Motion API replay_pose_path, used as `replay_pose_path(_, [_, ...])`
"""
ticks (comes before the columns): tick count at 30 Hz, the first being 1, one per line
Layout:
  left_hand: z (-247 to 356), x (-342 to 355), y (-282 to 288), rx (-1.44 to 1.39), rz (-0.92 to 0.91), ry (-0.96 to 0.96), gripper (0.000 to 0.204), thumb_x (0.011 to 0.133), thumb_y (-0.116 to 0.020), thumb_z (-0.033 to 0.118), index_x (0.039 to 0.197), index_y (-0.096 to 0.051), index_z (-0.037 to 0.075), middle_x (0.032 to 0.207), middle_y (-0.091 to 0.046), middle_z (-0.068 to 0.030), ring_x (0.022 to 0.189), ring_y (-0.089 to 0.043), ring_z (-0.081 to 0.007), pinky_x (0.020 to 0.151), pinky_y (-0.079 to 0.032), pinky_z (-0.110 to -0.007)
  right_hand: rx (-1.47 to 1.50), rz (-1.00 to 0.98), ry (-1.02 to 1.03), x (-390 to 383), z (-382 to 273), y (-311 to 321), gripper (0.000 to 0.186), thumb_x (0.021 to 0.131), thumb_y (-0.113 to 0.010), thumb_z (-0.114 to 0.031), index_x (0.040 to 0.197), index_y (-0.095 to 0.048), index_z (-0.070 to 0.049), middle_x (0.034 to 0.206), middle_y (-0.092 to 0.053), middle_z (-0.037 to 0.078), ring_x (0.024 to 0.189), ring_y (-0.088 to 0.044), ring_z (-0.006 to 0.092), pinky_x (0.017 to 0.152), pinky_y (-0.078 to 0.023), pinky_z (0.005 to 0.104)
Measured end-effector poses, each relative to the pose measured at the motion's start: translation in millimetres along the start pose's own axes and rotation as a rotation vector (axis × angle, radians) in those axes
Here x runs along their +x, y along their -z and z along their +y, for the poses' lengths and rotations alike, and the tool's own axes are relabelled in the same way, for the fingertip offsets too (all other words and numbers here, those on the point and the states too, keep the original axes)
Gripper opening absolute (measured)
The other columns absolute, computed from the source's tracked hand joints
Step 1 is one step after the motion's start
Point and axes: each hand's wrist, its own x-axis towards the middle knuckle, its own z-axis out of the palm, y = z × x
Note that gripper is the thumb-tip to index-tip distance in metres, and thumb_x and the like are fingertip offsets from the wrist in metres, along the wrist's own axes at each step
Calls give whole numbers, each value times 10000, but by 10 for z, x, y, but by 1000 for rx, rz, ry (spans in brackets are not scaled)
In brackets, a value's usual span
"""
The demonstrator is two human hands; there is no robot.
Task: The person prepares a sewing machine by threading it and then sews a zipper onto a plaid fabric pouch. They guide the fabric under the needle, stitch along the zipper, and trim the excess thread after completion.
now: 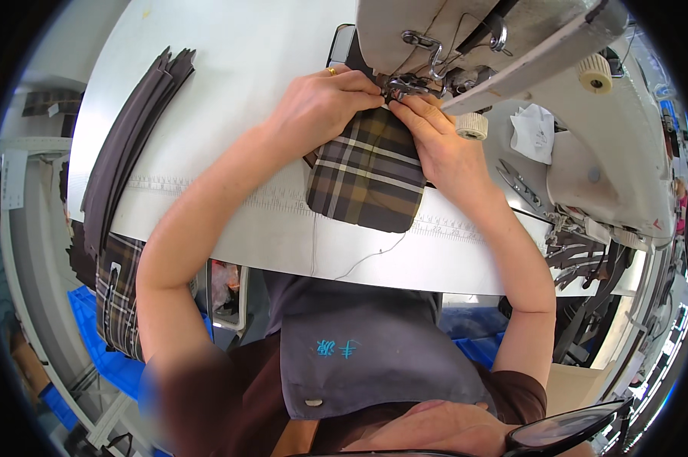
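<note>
A plaid fabric piece (367, 179) in brown, black and white, with rounded near corners, lies on the white table under the head of a sewing machine (405, 38). Its far end reaches the presser foot (403, 85). My left hand (317, 107), a ring on one finger, pinches the far left edge of the fabric beside the foot. My right hand (447, 145) has its fingers together and pressed on the far right edge, their tips close to the foot. Loose threads (313, 251) trail from the fabric's near edge. The fingertips and the needle partly hide each other.
Long dark fabric strips (131, 145) lie on the left of the table (230, 91). More plaid fabric (119, 305) hangs off its left edge above a blue bin (92, 346). Metal thread snips (521, 185) and a crumpled white piece (533, 133) lie by the machine.
</note>
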Motion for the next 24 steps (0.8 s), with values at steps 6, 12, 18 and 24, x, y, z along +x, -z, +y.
replay_pose_path(6, [-26,-3,-17,-8,9,-14,246,676,-580,15,880,-697,83,895,-652,-2,843,-617,-201,697,-520,-292,48,46,30,13,42,4,403,688,-581,48,1078,-605,-49,1105,-614,44,804,-557,253,716,-479,338])
replay_pose_path(12, [-15,17,-2,-13,8,-13,233,671,-575,15,860,-696,79,889,-652,-7,838,-618,-205,700,-519,-294,46,-1,-11,56,0,33,422,690,-563,62,1094,-592,-55,1062,-616,53,857,-563,275,742,-477,369])
replay_pose_path(18, [-31,16,-36,-34,32,-16,238,661,-566,-3,848,-691,73,880,-649,-13,817,-620,-218,695,-519,-308,22,8,14,66,7,36,440,686,-563,59,1104,-591,-76,1053,-616,47,847,-555,278,734,-474,365])
replay_pose_path(24, [-64,16,-60,-78,19,29,242,667,-557,-21,847,-693,69,885,-654,-23,817,-620,-228,710,-519,-325,-22,33,24,53,40,-8,442,687,-568,55,1099,-603,-101,1048,-622,30,790,-545,264,703,-478,359])
